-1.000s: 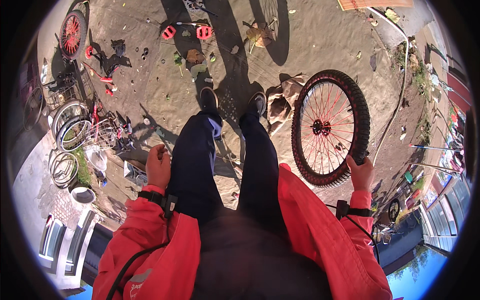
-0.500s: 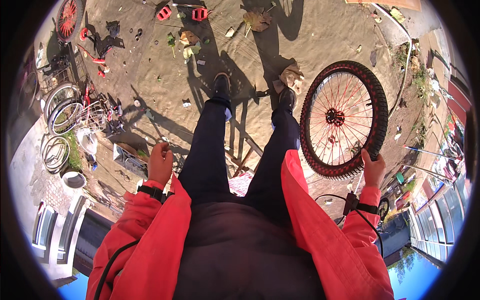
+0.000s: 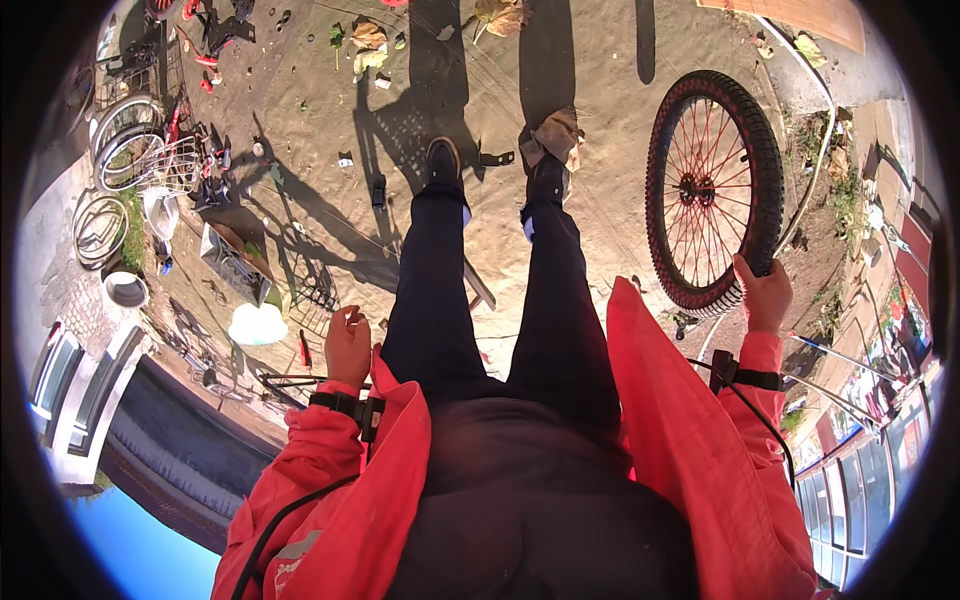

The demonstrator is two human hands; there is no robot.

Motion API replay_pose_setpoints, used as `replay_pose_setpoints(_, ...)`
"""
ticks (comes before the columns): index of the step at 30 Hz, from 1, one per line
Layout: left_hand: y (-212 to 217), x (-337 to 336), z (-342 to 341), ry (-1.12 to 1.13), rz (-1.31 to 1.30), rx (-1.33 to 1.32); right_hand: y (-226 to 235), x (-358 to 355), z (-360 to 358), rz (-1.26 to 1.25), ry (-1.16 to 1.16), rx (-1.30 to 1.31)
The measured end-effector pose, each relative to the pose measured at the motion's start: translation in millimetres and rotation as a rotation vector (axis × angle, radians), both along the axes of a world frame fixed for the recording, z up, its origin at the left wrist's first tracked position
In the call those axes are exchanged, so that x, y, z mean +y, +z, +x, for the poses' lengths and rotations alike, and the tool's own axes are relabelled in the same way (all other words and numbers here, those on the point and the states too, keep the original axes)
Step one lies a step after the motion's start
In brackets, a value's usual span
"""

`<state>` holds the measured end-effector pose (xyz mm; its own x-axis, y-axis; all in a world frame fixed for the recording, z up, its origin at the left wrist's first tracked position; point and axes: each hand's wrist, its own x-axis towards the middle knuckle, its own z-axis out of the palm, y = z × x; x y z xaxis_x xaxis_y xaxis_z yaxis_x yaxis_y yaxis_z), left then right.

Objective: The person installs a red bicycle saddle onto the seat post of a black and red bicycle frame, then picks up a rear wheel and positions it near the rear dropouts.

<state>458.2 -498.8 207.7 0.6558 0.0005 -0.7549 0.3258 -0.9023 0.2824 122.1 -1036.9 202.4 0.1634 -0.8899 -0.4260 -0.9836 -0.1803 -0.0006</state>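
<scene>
My right hand point(image 3: 766, 294) is closed round the lower edge of a bicycle wheel point(image 3: 762, 165), gripping its tyre. The wheel has a black knobbly tyre with red marks, red spokes and a dark hub, and it is held to the right of my legs. Beside my left thigh hangs my left hand point(image 3: 347, 350), its fingers curled in and nothing seen in them. Its palm side is partly hidden.
Bicycles with a wire basket point(image 3: 182, 163) stand at the left, with loose tyres point(image 3: 101, 230) near a white basin point(image 3: 126, 290). A box point(image 3: 234, 262) and a white bag point(image 3: 257, 323) lie closer. Crumpled brown paper point(image 3: 556, 135) touches my right shoe; a pale hose point(image 3: 829, 120) curves along the right.
My view has shifted forward over the ground. The wheel, still in my right hand, has moved right and slightly up in the picture. My left fingers look more curled.
</scene>
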Motion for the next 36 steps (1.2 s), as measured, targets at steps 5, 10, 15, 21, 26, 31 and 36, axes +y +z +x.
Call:
replay_pose_setpoints(5,-1,2,-39,-0.146,0.020,-0.050,15,-21,-4,-0.040,0.142,0.073)
replay_pose_setpoints(10,-12,7,-56,-0.093,-0.080,-0.024,34,-17,11,-0.042,0.220,0.099)
replay_pose_setpoints(15,-15,34,-52,-0.032,-0.045,0.021,38,1,46,-0.023,0.280,0.075)
replay_pose_setpoints(21,-17,77,-60,0.080,-0.033,0.072,31,25,97,-0.029,0.396,0.070)
replay_pose_setpoints(26,-23,97,-76,0.116,-0.081,0.029,17,53,156,0.005,0.478,0.045)
replay_pose_setpoints(31,-24,112,-97,0.179,-0.058,0.015,-4,77,218,0.035,0.572,0.033)
replay_pose_setpoints(36,-31,125,-128,0.290,-0.100,0.024,-29,93,265,0.041,0.711,0.075)
